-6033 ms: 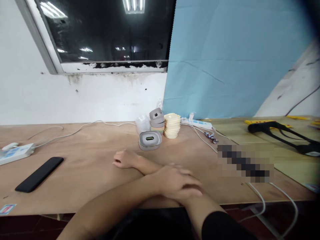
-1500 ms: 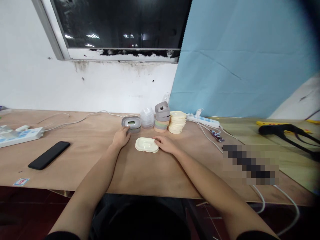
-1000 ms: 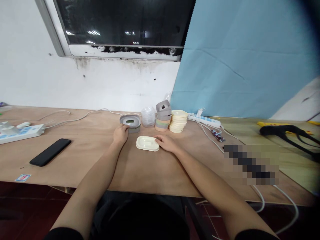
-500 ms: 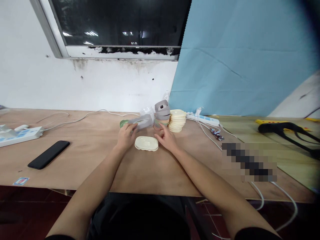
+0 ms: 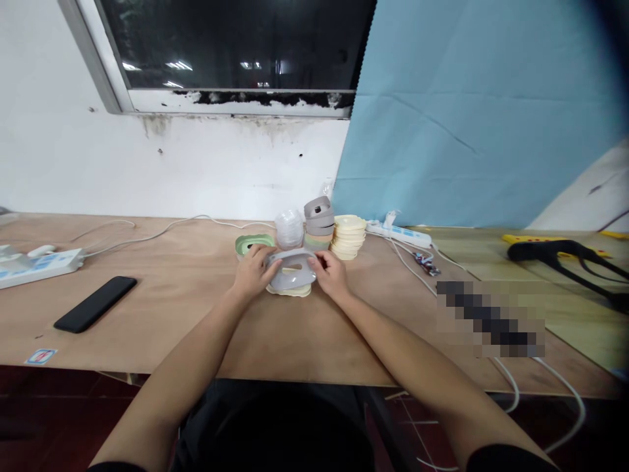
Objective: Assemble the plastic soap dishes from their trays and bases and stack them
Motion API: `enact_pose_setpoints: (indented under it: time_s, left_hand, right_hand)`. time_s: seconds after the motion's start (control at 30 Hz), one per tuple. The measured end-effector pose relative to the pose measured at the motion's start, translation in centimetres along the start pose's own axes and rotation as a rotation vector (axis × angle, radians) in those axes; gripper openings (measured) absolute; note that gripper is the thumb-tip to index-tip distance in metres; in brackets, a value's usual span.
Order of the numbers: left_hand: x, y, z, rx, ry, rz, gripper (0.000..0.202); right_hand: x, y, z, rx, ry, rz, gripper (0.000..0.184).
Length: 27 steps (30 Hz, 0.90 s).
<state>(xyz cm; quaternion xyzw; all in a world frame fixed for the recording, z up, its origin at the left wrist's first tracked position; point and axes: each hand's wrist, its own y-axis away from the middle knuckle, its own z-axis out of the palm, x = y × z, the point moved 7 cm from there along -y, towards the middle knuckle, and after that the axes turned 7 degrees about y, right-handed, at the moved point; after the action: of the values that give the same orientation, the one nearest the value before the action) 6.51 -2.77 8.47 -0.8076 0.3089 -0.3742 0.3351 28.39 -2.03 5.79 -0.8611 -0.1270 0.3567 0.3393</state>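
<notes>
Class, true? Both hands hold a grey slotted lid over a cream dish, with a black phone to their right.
No: the head view shows the black phone left of the hands. The left hand and right hand do hold the grey slotted lid over the cream dish.

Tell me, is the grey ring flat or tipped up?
Tipped up: the left hand and right hand hold the grey oval ring slanted above the cream dish.

plywood table (image 5: pixel 147 314), cream plastic tray (image 5: pixel 289 292), black phone (image 5: pixel 95 304)

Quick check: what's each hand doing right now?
Left hand: closed, holding the grey oval plastic lid.
Right hand: closed, gripping the same lid's other end.
</notes>
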Motion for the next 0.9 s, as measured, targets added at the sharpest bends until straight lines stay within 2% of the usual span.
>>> enact_pose_setpoints:
  time_s: [0.1, 0.23, 0.4, 0.57, 0.67, 0.8, 0.9]
  left_hand:
    - [-1.7, 0.1, 0.4, -0.063, -0.040, -0.204, 0.038]
    - [-3.3, 0.6, 1.2, -0.207, -0.001, -0.430, 0.049]
    - [-3.8, 1.0, 2.3, -0.276, 0.161, -0.460, 0.051]
    - [-5.2, 1.5, 2.9, -0.223, 0.298, -0.555, 0.053]
    - [-5.9, 1.8, 3.2, -0.223, 0.365, -0.616, 0.057]
    - [-6.3, 2.0, 3.7, -0.258, 0.367, -0.633, 0.058]
    - [-6.5, 2.1, 3.9, -0.276, 0.339, -0.605, 0.051]
  right_hand:
    - [0.7, 0.1, 0.6, -0.061, -0.003, 0.144, 0.042]
    - [1.1, 0.0, 1.1, -0.085, 0.002, 0.196, 0.045]
    - [2.2, -0.1, 1.7, -0.123, 0.007, 0.244, 0.048]
    - [2.8, 0.1, 2.7, -0.273, 0.029, 0.272, 0.051]
    - [2.9, 0.2, 3.0, -0.319, 0.067, 0.268, 0.053]
    - [3.2, 0.3, 3.2, -0.342, 0.091, 0.271, 0.054]
    - [3.5, 0.4, 3.5, -0.390, 0.079, 0.284, 0.054]
